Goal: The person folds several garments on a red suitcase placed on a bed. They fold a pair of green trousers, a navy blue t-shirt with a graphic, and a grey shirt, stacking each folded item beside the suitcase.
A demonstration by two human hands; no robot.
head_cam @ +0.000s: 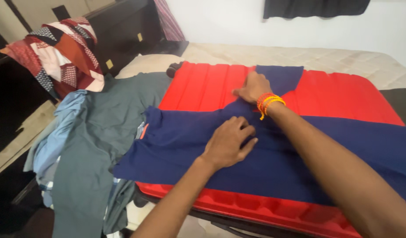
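Both hands press a navy shirt (273, 158) on a red suitcase (203, 88). The left hand (228, 143) lies flat; the right hand (253, 87) (orange threads at the wrist) pins the sleeve.
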